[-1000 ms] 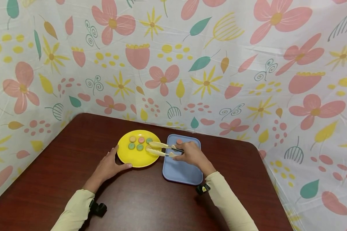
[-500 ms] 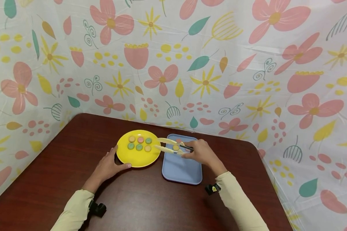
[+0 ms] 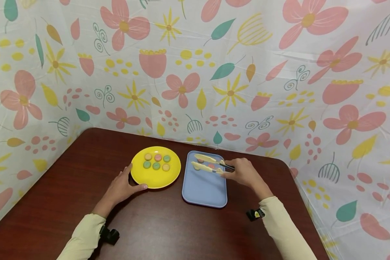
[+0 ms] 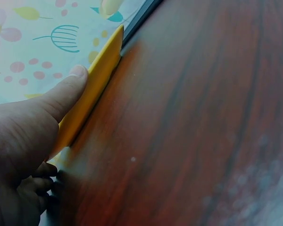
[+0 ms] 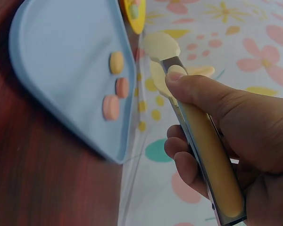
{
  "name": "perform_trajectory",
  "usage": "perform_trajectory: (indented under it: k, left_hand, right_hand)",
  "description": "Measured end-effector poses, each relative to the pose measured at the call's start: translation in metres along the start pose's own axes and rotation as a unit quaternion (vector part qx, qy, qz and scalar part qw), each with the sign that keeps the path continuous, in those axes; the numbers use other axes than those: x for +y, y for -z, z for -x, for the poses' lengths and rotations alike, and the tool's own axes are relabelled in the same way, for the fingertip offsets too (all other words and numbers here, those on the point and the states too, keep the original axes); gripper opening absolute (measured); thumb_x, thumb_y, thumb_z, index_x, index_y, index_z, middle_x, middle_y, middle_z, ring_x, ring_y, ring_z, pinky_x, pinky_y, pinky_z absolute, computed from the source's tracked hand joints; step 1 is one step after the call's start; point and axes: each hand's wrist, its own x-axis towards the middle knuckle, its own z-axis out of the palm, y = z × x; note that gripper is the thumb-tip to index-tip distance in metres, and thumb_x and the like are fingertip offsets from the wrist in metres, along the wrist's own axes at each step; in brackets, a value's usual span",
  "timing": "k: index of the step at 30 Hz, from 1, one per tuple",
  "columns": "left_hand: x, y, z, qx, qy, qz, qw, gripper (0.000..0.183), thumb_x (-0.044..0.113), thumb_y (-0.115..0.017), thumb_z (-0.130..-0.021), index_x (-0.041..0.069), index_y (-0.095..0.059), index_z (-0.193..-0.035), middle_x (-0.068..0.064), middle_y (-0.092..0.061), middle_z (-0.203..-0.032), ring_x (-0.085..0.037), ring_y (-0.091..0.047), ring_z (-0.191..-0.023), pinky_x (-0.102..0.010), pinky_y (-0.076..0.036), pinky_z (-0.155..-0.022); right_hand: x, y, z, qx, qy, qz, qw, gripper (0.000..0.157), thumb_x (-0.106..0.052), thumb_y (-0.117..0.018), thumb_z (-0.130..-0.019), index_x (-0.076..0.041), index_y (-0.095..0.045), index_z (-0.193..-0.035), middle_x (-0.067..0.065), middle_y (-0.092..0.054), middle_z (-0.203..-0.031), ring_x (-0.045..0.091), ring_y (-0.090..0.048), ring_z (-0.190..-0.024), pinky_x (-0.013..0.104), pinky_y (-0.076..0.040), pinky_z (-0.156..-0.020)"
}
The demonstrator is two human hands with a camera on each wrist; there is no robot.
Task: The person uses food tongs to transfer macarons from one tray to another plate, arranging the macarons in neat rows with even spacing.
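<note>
My left hand holds the near-left rim of the yellow plate, its thumb along the front edge and its fingers at the left side. Several small macarons in yellow, pink and green, such as the green macaron, lie in two rows on the plate. My right hand grips a pair of tongs with cream tips and metal sides, thumb on one arm and fingers round the other. Their tips stand apart over the blue tray. On that tray sit a yellow macaron and two pink macarons.
Plate and tray stand side by side on a dark brown wooden table, near its back edge. A floral cloth hangs behind and at both sides. Each wrist wears a black camera, such as the left camera.
My right hand has drawn the tongs rightward, from the macaron at the plate's right side to over the tray. That yellow macaron stays on the plate. My left hand keeps its place.
</note>
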Motion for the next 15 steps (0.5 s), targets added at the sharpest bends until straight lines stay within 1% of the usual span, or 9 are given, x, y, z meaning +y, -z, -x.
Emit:
perform_trajectory:
  k: [3,6,11,15]
  left_hand:
    - [0.0,0.0,0.0,0.0,0.001,0.0,1.0,0.127,0.066,-0.079,-0.079,0.004,-0.008,-0.164,-0.034,-0.019,-0.164,-0.058,-0.018,-0.148,-0.073,-0.026,-0.113]
    - [0.0,0.001,0.0,0.0,0.001,-0.001,1.0,0.128,0.067,-0.079,-0.078,0.004,-0.008,-0.164,-0.034,-0.019,-0.164,-0.058,-0.018,-0.148,-0.073,-0.026,-0.113]
    - [0.002,0.001,0.001,-0.001,0.003,-0.003,1.0,0.128,0.067,-0.078,-0.078,0.004,-0.008,-0.164,-0.034,-0.019,-0.164,-0.059,-0.018,-0.148,-0.073,-0.026,-0.113]
    - [0.002,0.0,0.001,0.001,0.002,-0.005,1.0,0.128,0.067,-0.078,-0.078,0.004,-0.008,-0.164,-0.032,-0.02,-0.164,-0.058,-0.018,-0.148,-0.073,-0.026,-0.113]
  right_hand:
    - [0.006,-0.002,0.002,-0.004,-0.011,0.003,1.0,0.058,-0.033,-0.085,-0.084,-0.004,-0.07,-0.131,0.007,-0.072,-0.087,0.015,-0.046,-0.057,0.029,-0.038,-0.053]
    - [0.011,-0.005,0.003,-0.004,-0.02,0.006,1.0,0.058,-0.033,-0.086,-0.084,-0.003,-0.07,-0.131,0.012,-0.074,-0.1,0.015,-0.05,-0.062,0.029,-0.041,-0.055]
    - [0.014,-0.009,0.005,-0.009,-0.029,-0.004,1.0,0.059,-0.032,-0.086,-0.084,-0.002,-0.069,-0.132,0.016,-0.075,-0.11,0.015,-0.053,-0.065,0.029,-0.043,-0.056]
    - [0.016,-0.013,0.006,-0.009,-0.03,-0.009,0.999,0.058,-0.032,-0.086,-0.084,-0.002,-0.069,-0.131,0.016,-0.075,-0.111,0.014,-0.053,-0.064,0.028,-0.043,-0.055]
